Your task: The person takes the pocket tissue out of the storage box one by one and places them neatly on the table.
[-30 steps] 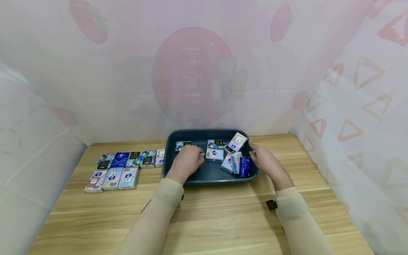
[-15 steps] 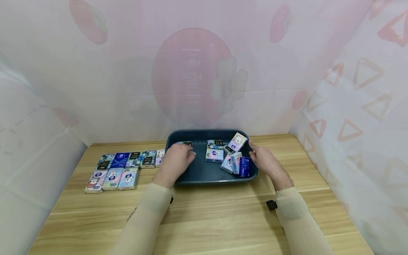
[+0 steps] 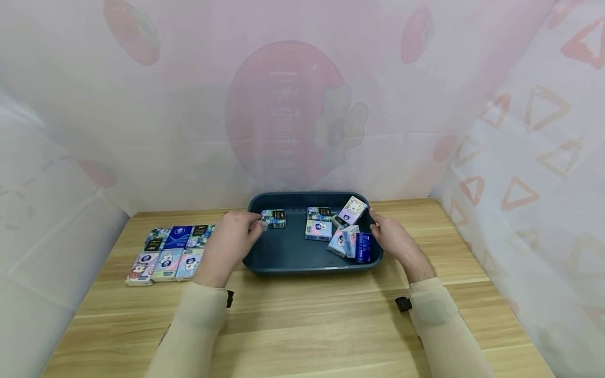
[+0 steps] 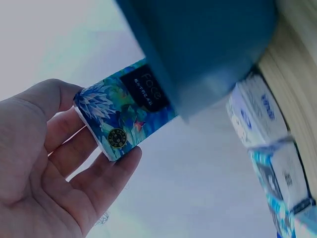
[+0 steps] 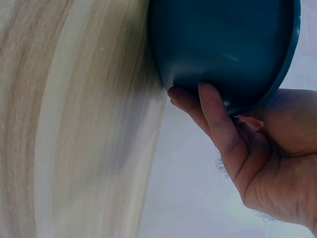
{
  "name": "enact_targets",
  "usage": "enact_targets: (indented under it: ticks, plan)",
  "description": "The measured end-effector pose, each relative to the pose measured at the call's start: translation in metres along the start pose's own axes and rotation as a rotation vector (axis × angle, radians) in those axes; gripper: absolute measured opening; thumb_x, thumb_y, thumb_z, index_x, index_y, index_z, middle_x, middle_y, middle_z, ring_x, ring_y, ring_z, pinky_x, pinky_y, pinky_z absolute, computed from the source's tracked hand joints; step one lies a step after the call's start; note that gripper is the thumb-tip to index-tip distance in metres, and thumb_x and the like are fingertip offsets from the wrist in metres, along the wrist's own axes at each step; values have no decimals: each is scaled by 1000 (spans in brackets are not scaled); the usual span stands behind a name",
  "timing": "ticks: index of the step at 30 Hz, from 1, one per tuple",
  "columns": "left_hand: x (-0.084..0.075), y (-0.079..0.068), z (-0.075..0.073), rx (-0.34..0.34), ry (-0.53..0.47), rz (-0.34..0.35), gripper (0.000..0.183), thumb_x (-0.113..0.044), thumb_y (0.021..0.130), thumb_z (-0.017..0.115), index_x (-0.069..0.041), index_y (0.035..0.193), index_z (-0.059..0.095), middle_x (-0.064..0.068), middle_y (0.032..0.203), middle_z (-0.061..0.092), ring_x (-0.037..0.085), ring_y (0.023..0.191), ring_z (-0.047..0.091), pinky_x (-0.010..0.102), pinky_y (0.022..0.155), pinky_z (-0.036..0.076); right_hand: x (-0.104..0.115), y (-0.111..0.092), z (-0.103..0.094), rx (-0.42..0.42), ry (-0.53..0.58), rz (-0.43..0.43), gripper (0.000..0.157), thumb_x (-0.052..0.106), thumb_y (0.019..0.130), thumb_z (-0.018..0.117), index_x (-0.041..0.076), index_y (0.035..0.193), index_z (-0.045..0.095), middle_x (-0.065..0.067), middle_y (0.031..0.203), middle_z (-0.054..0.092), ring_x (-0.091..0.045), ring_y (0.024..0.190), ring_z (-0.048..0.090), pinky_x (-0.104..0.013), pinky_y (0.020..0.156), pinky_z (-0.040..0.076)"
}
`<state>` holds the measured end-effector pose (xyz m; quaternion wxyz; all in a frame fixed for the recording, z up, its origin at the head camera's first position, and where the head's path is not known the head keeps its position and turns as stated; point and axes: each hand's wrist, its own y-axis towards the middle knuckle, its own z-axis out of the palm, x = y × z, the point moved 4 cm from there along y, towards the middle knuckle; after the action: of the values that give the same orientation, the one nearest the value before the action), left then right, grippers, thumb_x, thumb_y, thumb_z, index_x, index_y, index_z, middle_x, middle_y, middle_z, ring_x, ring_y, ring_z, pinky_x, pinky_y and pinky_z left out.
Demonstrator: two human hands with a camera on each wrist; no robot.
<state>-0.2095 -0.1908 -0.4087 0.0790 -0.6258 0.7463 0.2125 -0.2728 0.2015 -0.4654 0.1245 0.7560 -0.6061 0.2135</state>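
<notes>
My left hand is over the left end of the dark blue tray. In the left wrist view, its thumb and fingers pinch a blue floral tissue pack by one end, and the tray wall hides the pack's other end. Another floral tissue pack lies in the tray close to those fingertips. My right hand grips the tray's right rim; in the right wrist view, its fingers press the outer wall with the thumb side up at the rim.
Inside the tray, a pastel tissue pack, a cartoon pack and a dark blue pack lie among others toward the right. Two rows of tissue packs, including a blue one, lie on the wooden table at left. Printed cloth walls enclose the table.
My left hand has moved left from inside the tray to its left rim, now covering part of the rows on the table. The right hand stays at the right rim.
</notes>
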Motion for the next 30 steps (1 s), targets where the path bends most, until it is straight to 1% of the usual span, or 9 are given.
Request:
enact_targets:
  ticks: [4,8,12,16,18,20,22,26,30]
  plan:
    - [9,-8,-12,-25,-11,-19,32,-19,119,67,-2,139,85,23,132,87,41,116,85,60,98,72,0,-1,0,8,4,9,58,8,122,54,-8,176,41,-38,137,76,-20,69,60,-32,63,49]
    - [16,-14,-23,-49,-23,-28,30,-19,118,68,-1,136,86,23,130,87,41,113,86,61,96,72,0,-1,0,14,11,14,59,8,122,54,-8,177,40,-37,131,77,-17,65,56,-32,62,48]
    - [26,-20,-34,-52,-22,-49,31,-19,118,68,0,135,86,25,130,87,44,116,86,64,97,71,0,0,0,11,17,9,59,8,122,54,-8,177,40,-37,130,77,-15,63,53,-31,62,48]
    - [40,-25,-41,-20,-13,-83,31,-19,118,69,0,135,85,28,131,86,46,115,86,66,97,70,0,1,0,8,25,6,59,8,122,54,-8,177,40,-36,126,77,-14,62,52,-30,61,47]
    - [47,-26,-43,7,-8,-102,30,-19,117,69,0,134,86,28,131,86,45,112,86,66,95,70,-1,1,-1,11,27,9,59,8,122,54,-8,177,40,-34,121,78,-14,62,51,-29,60,47]
    - [54,-28,-43,37,-1,-123,29,-19,117,70,0,131,87,27,129,86,43,109,86,65,93,70,-1,1,0,16,28,12,59,8,122,54,-8,177,40,-30,109,76,-13,61,50,-28,59,46]
    - [59,-29,-42,69,3,-137,27,-18,116,70,0,127,88,27,125,87,40,103,86,62,90,70,-2,1,0,20,28,13,60,9,122,54,-7,177,40,-25,100,73,-13,60,50,-28,59,45]
    - [65,-30,-40,125,-1,-149,25,-17,115,69,-2,119,89,24,119,87,30,90,81,53,79,68,-3,1,0,19,25,10,60,8,122,54,-8,177,40,-14,84,63,-13,59,48,-28,58,45]
    - [69,-29,-36,169,-7,-150,24,-17,115,70,-3,116,88,23,117,87,24,84,77,46,73,65,-3,2,0,9,21,5,59,8,122,54,-7,177,40,-9,79,57,-12,59,47,-28,58,44]
